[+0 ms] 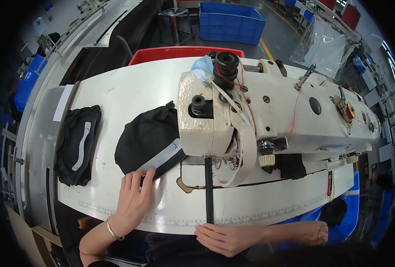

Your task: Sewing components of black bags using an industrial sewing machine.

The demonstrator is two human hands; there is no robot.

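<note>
My left hand (135,198) is at the lower left edge of a black fabric piece (146,131) that carries a pale grey strip (159,155). Its thumb and fingers close on that edge, and the fabric's right end passes behind the sewing machine head. Near the table's front edge, the fingers of my right hand (224,238) are closed around the lower end of a narrow black band (208,191). From there the band runs straight up to the needle area of the white sewing machine (268,115). My right fingertips partly hide the band's end.
A stack of similar black pieces (78,147) lies at the table's left side, a pale strip on top. Red thread runs over the machine. Behind the table stand a red bin (184,52) and a blue crate (231,24). A small red-handled tool (329,183) lies at right.
</note>
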